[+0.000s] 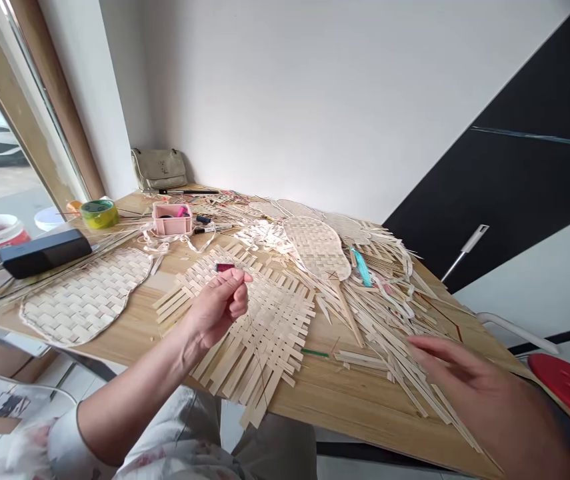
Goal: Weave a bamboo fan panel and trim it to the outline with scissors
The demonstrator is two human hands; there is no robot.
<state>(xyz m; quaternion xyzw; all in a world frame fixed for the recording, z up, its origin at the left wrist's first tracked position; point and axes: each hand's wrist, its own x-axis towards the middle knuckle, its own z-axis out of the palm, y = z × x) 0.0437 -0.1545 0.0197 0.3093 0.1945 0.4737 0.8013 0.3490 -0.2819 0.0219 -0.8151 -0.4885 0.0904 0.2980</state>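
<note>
My left hand (pixel 222 300) is closed in a pinch above an unfinished woven mat (pixel 275 307) of pale flat strips with loose ends. A thin dark thread (pixel 257 353) hangs from the fingers across the mat. Just behind the hand lies a dark red thread spool (pixel 225 267). My right hand (pixel 469 380) is over the table's right side, beside a heap of loose strips (pixel 395 340). Its thumb and forefinger come together, but blur hides what is between them. A finished woven fan (pixel 317 247) with a wooden handle lies beyond the mat.
A woven fan-shaped piece (pixel 85 293) and a black box-shaped device (pixel 45 253) are at left. Farther back stand a pink basket (pixel 172 223), yellow-green tape (pixel 99 213) and a handbag (pixel 159 169). A red stool (pixel 569 387) is beside the table's right edge.
</note>
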